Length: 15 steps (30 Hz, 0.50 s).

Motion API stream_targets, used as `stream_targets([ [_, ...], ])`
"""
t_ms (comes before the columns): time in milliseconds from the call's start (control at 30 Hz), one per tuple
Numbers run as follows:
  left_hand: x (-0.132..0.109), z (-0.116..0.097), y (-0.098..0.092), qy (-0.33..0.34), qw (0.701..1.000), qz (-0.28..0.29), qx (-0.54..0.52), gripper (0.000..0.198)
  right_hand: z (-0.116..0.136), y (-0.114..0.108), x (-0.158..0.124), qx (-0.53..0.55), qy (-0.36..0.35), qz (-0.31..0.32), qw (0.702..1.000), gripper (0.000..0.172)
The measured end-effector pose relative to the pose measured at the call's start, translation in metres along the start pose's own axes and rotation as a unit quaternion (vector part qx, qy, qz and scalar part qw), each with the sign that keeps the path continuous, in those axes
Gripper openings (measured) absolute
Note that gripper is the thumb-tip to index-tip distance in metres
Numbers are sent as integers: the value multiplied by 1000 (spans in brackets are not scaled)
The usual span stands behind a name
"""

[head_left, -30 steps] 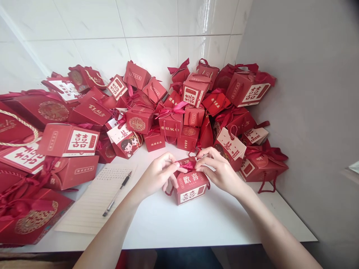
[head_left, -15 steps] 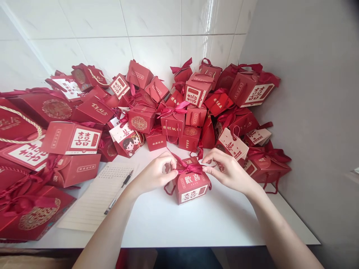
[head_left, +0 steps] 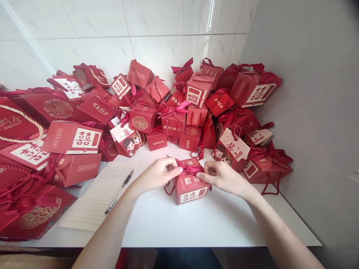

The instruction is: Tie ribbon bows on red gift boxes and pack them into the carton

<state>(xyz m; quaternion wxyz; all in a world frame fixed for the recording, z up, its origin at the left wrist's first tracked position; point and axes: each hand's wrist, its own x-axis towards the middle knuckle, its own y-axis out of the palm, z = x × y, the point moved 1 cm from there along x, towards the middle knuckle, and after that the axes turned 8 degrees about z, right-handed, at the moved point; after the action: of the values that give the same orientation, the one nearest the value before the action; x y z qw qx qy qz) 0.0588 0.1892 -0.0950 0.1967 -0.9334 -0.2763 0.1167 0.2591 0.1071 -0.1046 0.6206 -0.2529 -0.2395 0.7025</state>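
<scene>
Left fingers [head_left: 174,172] pinching red ribbon [head_left: 191,169], right fingers [head_left: 203,176] closed on it, box [head_left: 185,189] beneath

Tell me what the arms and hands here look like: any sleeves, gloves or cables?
They are a person's. The left hand and right hand are ungloved, with no ring, watch or bracelet visible. Both forearms are slim and bare, with no sleeves, cables or markings in view.

Box [head_left: 190,185] on table [head_left: 224,231] before piled boxes [head_left: 173,127]; pen [head_left: 119,192] on paper [head_left: 86,203], left.
</scene>
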Motion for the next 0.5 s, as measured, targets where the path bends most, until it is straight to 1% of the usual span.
stream_targets([
  [100, 0, 0, 0, -9, 1000, -2, -6, 29, -2, -1, 1, 44, 6, 28, 999, 30],
  [233, 1, 2, 0, -10, 1000, 0, -6, 28, -5, -2, 3, 76, 7, 25, 997, 24],
  [367, 2, 5, 0, -15, 1000, 6, -14, 28, -5, 0, 4, 102, 14, 9, 995, 25],
  [500, 3, 7, 2, -15, 1000, -2, -17, 28, -5, 5, 6, 119, 23, -11, 993, 32],
])
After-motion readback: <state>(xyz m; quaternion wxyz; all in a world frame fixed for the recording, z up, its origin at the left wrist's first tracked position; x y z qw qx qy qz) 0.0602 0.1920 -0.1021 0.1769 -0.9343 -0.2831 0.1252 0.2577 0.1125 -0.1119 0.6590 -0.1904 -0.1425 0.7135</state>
